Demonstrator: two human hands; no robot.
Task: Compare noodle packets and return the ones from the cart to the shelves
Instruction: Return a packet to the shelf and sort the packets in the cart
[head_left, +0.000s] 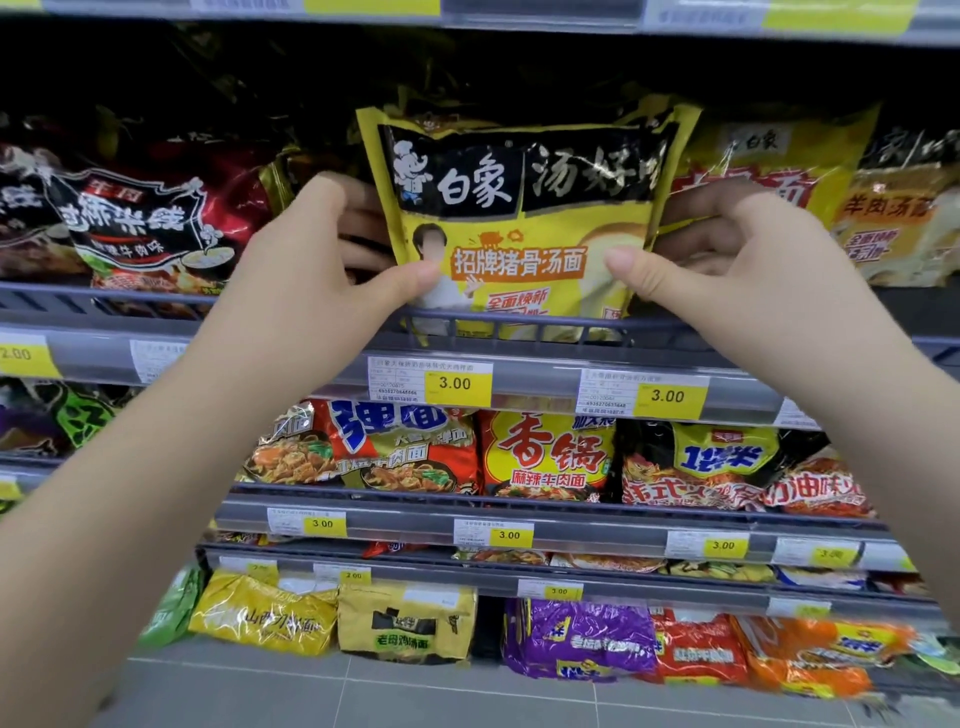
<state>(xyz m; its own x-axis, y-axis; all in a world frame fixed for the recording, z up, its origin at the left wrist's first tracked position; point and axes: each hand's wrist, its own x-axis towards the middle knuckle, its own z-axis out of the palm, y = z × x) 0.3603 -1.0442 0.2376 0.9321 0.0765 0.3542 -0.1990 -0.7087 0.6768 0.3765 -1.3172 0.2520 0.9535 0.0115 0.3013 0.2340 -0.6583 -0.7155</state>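
While a dark red packet (150, 228) is seen standing at the left of the shelf, the left hand (311, 260) is raised just beside it. The left edge of the yellow noodle packet (524, 223) is pinched between its thumb in front and its fingers behind. The packet is held upright at the middle of the shelf, with its bottom edge tucked behind the grey shelf rail (519, 320). Yellow price tags (457, 387) are fixed below that rail. The packet's right edge is pinched in the same way by the right hand (727, 254). Farther right, a second yellow packet (769, 156) is partly covered by that hand.
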